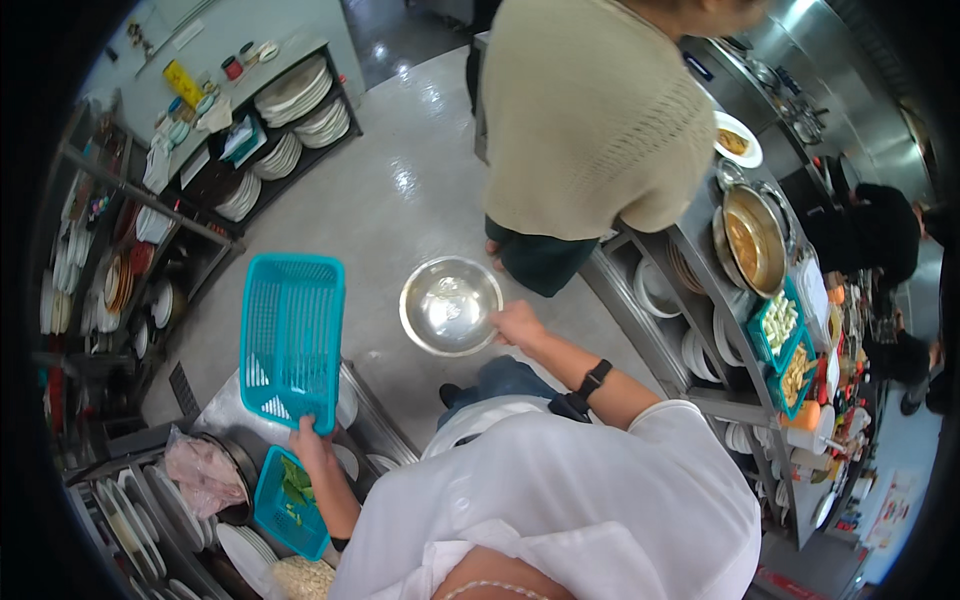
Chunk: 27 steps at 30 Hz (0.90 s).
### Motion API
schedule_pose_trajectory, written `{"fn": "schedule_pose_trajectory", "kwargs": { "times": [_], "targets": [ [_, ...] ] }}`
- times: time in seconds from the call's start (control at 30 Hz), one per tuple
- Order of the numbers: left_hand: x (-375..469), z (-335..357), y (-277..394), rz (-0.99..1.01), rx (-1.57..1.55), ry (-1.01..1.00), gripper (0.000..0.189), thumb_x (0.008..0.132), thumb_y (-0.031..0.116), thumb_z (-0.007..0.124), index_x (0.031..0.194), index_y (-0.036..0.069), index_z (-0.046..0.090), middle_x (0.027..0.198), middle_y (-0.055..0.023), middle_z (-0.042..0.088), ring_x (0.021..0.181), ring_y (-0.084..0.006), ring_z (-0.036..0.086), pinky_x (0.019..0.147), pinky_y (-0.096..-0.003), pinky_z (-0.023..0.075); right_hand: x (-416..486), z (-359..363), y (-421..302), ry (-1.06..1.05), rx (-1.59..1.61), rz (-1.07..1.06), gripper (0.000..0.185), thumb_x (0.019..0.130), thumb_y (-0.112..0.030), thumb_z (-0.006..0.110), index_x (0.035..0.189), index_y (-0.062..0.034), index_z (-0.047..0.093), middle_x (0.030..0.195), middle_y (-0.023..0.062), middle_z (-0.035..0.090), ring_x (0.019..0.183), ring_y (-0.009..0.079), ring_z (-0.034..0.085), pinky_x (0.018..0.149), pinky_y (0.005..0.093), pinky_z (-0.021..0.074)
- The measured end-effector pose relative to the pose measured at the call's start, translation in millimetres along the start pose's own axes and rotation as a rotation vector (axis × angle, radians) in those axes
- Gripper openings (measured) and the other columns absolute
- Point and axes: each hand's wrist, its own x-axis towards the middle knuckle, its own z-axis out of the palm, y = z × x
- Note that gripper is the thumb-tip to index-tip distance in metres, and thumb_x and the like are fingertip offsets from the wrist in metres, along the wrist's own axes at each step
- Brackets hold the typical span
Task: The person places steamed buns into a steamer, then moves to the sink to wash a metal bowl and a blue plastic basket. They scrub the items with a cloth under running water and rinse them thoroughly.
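My left hand (311,442) grips the near end of a teal plastic basket (292,337) with slotted sides; nothing shows inside it. Out over the floor, my right hand (517,326) holds a round stainless steel bowl (450,306) by its rim, and the bowl's shiny inside faces up. Below the left hand, a second teal basket (281,525) with green leaves (298,480) stands on the steel counter. Beside that basket sits a metal pot (241,469) with pale pink stuff in a clear plastic bag (202,472).
A person in a beige knitted top (592,127) stands close ahead. Along the right, a steel counter (694,202) bears a metal pan (750,240) of brown liquid and teal baskets of cut food (778,319). Plate shelves (262,191) stand at the left. Other people are at far right.
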Motion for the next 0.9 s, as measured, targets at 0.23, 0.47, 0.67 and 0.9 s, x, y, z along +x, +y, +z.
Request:
{"fn": "schedule_pose_trajectory", "kwargs": {
  "times": [0.23, 0.47, 0.67, 0.9],
  "targets": [
    [55.1, 39.1, -14.5, 0.115, 0.244, 0.049, 0.028, 0.079, 0.005, 0.055, 0.105, -0.005, 0.06, 0.094, -0.0079, 0.065, 0.08, -0.0186, 0.062, 0.067, -0.0309, 0.0501, 35.9, -24.5, -30.8, 0.009, -0.039, -0.016, 0.015, 0.078, -0.009, 0.055, 0.07, 0.0037, 0.057, 0.055, 0.0086, 0.056, 0.04, 0.0125, 0.049, 0.036, 0.026, 0.0349],
    [39.9, 92.2, -40.1, 0.15, 0.555, -0.091, 0.019, 0.075, 0.009, 0.056, 0.086, -0.004, 0.063, 0.074, -0.0108, 0.065, 0.067, -0.0167, 0.059, 0.063, -0.0341, 0.0464, 56.3, -7.5, -52.5, -0.108, -0.008, -0.074, 0.014, 0.078, -0.007, 0.054, 0.069, 0.0024, 0.056, 0.054, 0.0075, 0.055, 0.039, 0.012, 0.048, 0.036, 0.0257, 0.0329],
    [32.3, 114.0, -46.9, 0.197, 0.635, -0.331, 0.015, 0.075, 0.01, 0.056, 0.08, -0.003, 0.062, 0.066, -0.0128, 0.061, 0.059, -0.0168, 0.056, 0.057, -0.036, 0.0449, 53.7, 22.5, -55.8, -0.241, -0.075, -0.05, 0.018, 0.079, -0.009, 0.053, 0.071, 0.0053, 0.06, 0.057, 0.0098, 0.058, 0.042, 0.0128, 0.052, 0.039, 0.0264, 0.0391],
    [18.2, 105.5, -39.4, 0.273, 0.56, -0.484, 0.016, 0.076, 0.007, 0.054, 0.084, -0.004, 0.063, 0.072, -0.014, 0.064, 0.064, -0.0173, 0.058, 0.063, -0.0348, 0.0468, 31.9, 41.9, -36.6, -0.253, -0.138, -0.01, 0.021, 0.081, -0.011, 0.053, 0.082, 0.0079, 0.061, 0.06, 0.0113, 0.062, 0.044, 0.0139, 0.054, 0.041, 0.0273, 0.0435]
  ]
}}
